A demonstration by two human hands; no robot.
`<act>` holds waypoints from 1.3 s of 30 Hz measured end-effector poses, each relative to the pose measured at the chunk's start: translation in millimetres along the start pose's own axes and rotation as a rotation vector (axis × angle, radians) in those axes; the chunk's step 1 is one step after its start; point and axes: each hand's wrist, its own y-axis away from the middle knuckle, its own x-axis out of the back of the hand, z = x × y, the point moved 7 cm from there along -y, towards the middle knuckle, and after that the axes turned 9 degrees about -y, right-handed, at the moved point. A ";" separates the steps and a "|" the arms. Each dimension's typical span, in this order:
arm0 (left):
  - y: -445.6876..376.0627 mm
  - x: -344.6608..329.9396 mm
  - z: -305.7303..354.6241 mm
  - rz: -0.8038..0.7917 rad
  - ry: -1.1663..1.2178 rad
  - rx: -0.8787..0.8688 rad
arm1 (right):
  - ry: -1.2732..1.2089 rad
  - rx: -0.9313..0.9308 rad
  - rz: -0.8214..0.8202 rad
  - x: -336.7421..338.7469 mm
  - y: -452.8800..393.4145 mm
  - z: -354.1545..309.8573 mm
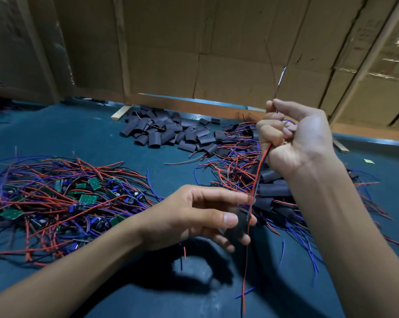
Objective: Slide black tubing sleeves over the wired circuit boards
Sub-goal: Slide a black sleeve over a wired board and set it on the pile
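Right hand [295, 138] is raised with its fingers clenched round a red wire [259, 171] — left hand [193, 216] below pinches a blurred black sleeve [238, 223] on it.

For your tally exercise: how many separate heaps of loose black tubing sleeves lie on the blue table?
2: one heap of black tubing sleeves at the back by the cardboard wall, one beneath the right forearm, tangled with wires. More may be hidden.
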 end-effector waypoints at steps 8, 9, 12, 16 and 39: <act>-1.0 11.5 0.6 0.117 -0.106 -0.028 | -0.204 -0.192 0.056 0.7 2.7 0.8; -0.8 9.5 1.8 0.104 -0.109 -0.036 | -0.214 -0.204 0.061 0.4 3.0 2.9; -0.9 5.1 4.0 0.092 -0.137 -0.051 | -0.268 -0.220 0.069 0.2 4.8 8.9; 0.4 1.5 1.5 0.055 -0.139 -0.040 | -0.275 -0.178 0.096 4.2 3.8 10.5; 5.3 -1.6 7.7 -0.048 0.004 -0.071 | 0.094 0.234 0.004 0.2 3.2 -10.5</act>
